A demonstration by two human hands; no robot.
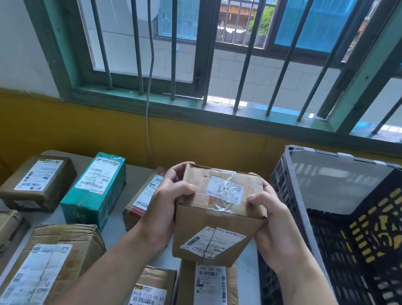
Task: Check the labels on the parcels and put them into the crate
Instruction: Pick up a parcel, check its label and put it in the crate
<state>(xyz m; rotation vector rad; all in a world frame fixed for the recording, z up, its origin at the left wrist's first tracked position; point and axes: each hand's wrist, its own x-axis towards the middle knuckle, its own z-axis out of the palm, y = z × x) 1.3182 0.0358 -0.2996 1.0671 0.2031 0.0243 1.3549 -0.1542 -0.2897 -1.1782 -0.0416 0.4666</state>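
Nearest, two flat brown cardboard parcels w/ white labels lie on the grey table. Above them both hands grip a small brown cardboard box, held up off the table: left hand & right hand clamp its sides, thumbs on top near the taped label. Black plastic slotted crate sits just right. Further left, a teal box & a dark olive parcel. Barred window behind.

Eight parcels: seven brown cardboard boxes, one teal box; one black crate; two hands.
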